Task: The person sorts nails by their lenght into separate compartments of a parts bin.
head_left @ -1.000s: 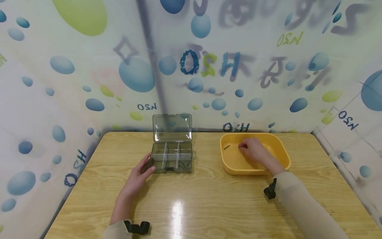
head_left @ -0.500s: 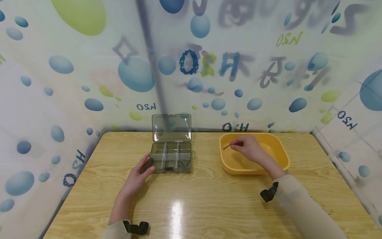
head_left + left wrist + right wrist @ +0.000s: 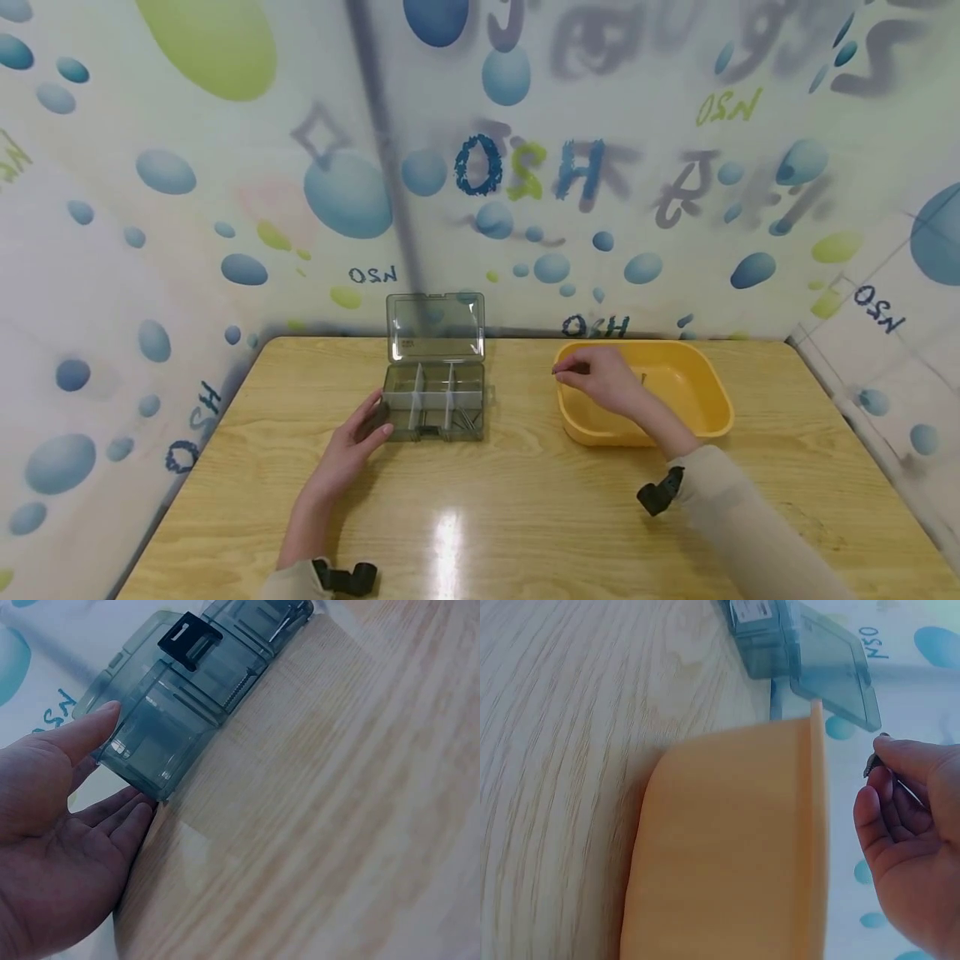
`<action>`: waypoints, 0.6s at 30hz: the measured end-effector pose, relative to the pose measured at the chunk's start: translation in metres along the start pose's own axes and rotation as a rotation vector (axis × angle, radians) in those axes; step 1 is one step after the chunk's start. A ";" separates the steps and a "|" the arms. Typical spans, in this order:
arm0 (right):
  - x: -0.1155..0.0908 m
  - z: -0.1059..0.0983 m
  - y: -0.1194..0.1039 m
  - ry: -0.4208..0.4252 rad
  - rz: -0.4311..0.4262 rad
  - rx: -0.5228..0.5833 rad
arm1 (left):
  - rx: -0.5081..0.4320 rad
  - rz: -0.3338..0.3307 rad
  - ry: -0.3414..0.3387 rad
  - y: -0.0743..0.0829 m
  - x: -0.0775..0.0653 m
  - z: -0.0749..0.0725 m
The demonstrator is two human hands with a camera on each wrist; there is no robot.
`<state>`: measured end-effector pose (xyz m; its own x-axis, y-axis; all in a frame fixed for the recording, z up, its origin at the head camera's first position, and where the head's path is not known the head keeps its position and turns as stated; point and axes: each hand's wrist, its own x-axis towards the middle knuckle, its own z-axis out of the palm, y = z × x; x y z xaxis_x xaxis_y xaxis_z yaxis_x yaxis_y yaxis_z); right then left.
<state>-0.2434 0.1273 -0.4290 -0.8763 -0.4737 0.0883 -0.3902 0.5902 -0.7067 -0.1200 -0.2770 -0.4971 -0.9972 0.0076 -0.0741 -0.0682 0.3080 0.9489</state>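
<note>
A smoky clear compartment box (image 3: 435, 400) stands on the table with its lid (image 3: 435, 327) raised. Several thin metal screws lie in its front compartments; one threaded screw (image 3: 240, 688) shows through the wall in the left wrist view. My left hand (image 3: 351, 446) rests against the box's left side, thumb by the front corner, fingers fairly straight. Over the left rim of a yellow tray (image 3: 682, 404), my right hand (image 3: 603, 379) pinches a small dark screw (image 3: 871, 763) between thumb and fingertips, most of it hidden. Another small screw (image 3: 642, 378) is partly visible in the tray behind the hand.
The wooden table (image 3: 517, 500) runs up to a patterned wall (image 3: 525, 250) behind the box and tray. A stretch of tabletop separates box from tray. The tray's rim stands up beneath my right hand.
My right hand has moved left inside the tray, picked up the screw near its left side, and lifted it to the rim. The left hand stays at the box.
</note>
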 end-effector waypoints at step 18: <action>0.013 0.045 -0.033 -0.078 -0.086 0.135 | -0.003 -0.023 -0.015 0.002 -0.001 0.000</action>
<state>-0.2288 0.0719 -0.4361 -0.8147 -0.5709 0.1019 -0.4169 0.4544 -0.7872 -0.1188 -0.2764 -0.4953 -0.9948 0.0149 -0.1007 -0.0914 0.3054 0.9478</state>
